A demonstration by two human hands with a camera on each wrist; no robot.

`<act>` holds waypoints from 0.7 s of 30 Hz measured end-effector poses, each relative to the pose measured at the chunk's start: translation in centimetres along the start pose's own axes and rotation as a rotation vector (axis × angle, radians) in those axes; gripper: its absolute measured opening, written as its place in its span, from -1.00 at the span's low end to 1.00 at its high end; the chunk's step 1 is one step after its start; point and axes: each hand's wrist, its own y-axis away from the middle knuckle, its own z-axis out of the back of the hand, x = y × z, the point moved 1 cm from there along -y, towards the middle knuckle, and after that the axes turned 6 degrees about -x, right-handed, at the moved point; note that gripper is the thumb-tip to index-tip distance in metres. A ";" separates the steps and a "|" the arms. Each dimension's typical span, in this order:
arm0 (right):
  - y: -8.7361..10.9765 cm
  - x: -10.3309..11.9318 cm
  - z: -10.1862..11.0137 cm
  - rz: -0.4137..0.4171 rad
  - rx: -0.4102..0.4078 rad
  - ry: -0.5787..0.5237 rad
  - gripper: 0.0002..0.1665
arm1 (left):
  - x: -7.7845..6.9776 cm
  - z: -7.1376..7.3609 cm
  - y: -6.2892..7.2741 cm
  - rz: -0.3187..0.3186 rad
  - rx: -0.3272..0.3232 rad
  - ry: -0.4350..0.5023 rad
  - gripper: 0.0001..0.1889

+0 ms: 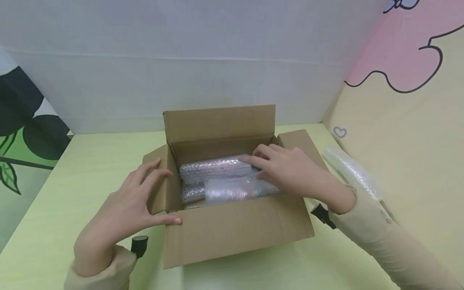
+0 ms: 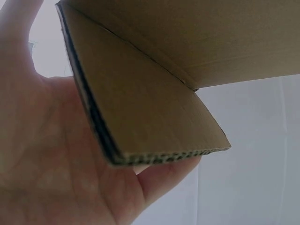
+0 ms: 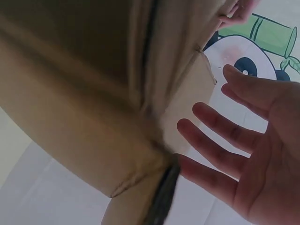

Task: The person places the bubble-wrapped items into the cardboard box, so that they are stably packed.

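Left hand [image 1: 125, 209], fingers apart, spans left flap [image 1: 158, 196] of carton [image 1: 235, 229]; right hand [image 1: 290, 169], fingers loosely apart, over bubble-wrapped packs [image 1: 210, 169]. Best steady carton, settle packs gently.

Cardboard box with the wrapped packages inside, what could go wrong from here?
The packages under the right fingers might shift or slide. The wrapped bundle outside the box appears close to the right sleeve, so it could get nudged. The open front flap might catch a sleeve.

Perhaps a playroom corner, cartoon-decorated walls [image 1: 406, 52], pale table [image 1: 94, 173]
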 end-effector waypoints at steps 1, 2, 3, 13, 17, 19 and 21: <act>0.1 -0.1 0.0 -0.007 -0.009 -0.010 -0.40 | 0.0 0.0 0.0 -0.001 0.000 0.000 -0.01; 0.1 -0.2 0.1 -0.012 -0.014 -0.018 -0.40 | -0.1 0.0 0.0 -0.001 0.000 0.001 0.00; 0.2 -0.3 0.1 -0.019 -0.016 -0.028 -0.41 | -0.1 0.0 -0.1 -0.001 -0.001 0.000 0.00; 1.3 -1.3 0.7 -0.065 -0.064 -0.072 -0.41 | -0.2 0.0 -0.1 -0.001 0.005 0.006 -0.01; 2.3 -2.0 1.6 -0.077 -0.099 -0.102 -0.36 | -0.2 0.0 -0.2 0.001 0.007 0.007 -0.01; 2.8 -2.4 2.0 -0.082 -0.108 -0.107 -0.32 | -0.1 0.0 -0.2 0.001 0.007 0.006 -0.01; 3.2 -2.8 2.4 -0.084 -0.119 -0.113 -0.31 | -0.1 0.0 -0.2 0.003 0.007 0.005 -0.01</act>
